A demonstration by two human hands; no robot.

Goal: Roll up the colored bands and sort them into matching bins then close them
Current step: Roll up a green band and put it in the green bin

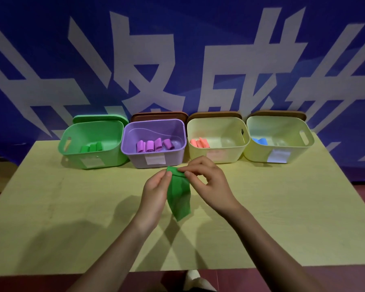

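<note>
Pinching the green band [179, 194] at its top edge, left hand [156, 191] and right hand [209, 186] hold it hanging above the table [72, 207], green bin [93, 142] at 10 o'clock.

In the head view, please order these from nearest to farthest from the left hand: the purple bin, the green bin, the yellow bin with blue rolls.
Measured from the left hand:
1. Purple plastic bin, just beyond it.
2. Green plastic bin, far left of the row.
3. Pale yellow plastic bin holding blue rolls, far right.
</note>
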